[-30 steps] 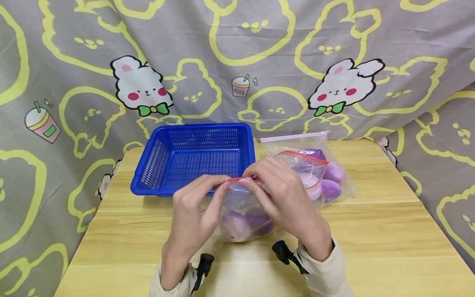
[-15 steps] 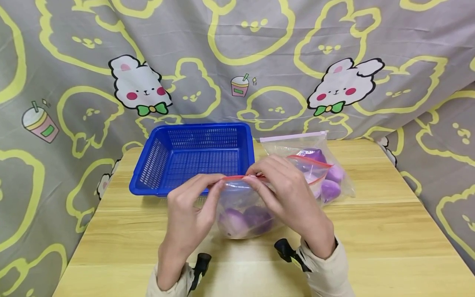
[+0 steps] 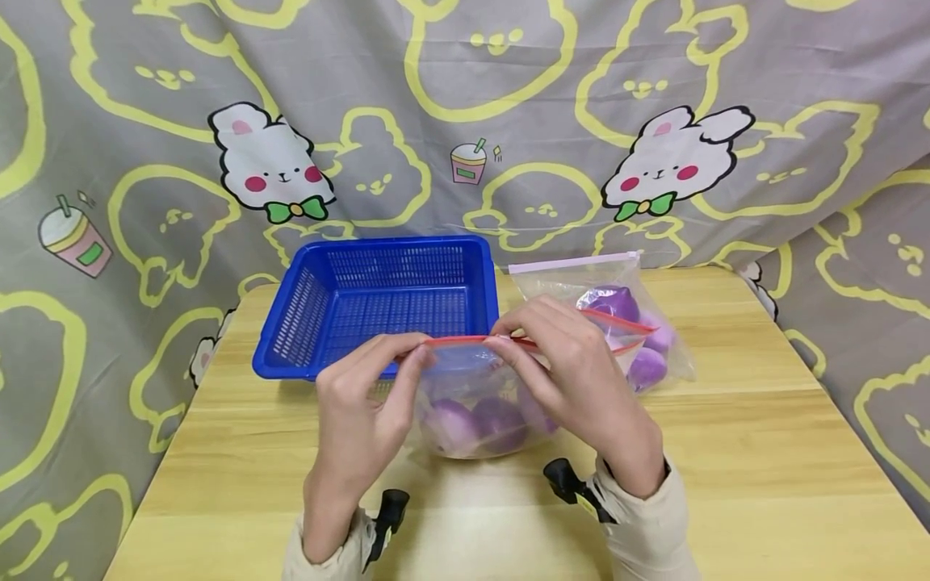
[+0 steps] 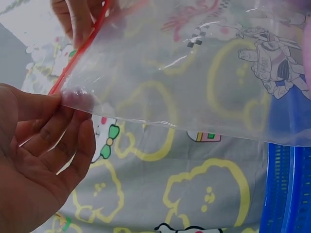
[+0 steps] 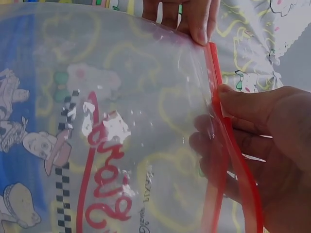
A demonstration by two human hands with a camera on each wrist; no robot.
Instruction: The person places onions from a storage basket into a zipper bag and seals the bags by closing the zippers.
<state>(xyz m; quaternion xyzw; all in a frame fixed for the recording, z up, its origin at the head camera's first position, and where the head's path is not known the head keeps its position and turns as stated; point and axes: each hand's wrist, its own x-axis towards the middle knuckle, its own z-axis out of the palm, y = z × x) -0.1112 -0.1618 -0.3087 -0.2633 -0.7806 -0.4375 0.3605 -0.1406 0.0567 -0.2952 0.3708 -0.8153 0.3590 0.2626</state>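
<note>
A clear zip bag [image 3: 465,375] with a red zip strip [image 3: 459,341] is held up over the near middle of the table. Several rounded purple objects [image 3: 501,425] lie in its bottom. My left hand [image 3: 366,403] pinches the strip's left end between thumb and fingers. Farther right along it, my right hand [image 3: 581,383] pinches a small pale slider [image 5: 224,108] on the strip. Left of the slider the zip edges lie together; to its right they gape apart. Cartoon figures [image 4: 272,63] and red lettering [image 5: 109,179] are printed on the bag.
Behind my left hand stands a blue plastic basket [image 3: 279,371] with nothing in it. A second clear zip bag [image 3: 541,278] with a pale strip lies back right, holding more purple objects [image 3: 647,369]. A patterned grey curtain [image 3: 407,73] hangs along the table's [image 3: 763,452] back.
My right hand has moved right along the red strip and my left hand slightly left, so the stretch of strip between them is longer. The bag has risen a little in view.
</note>
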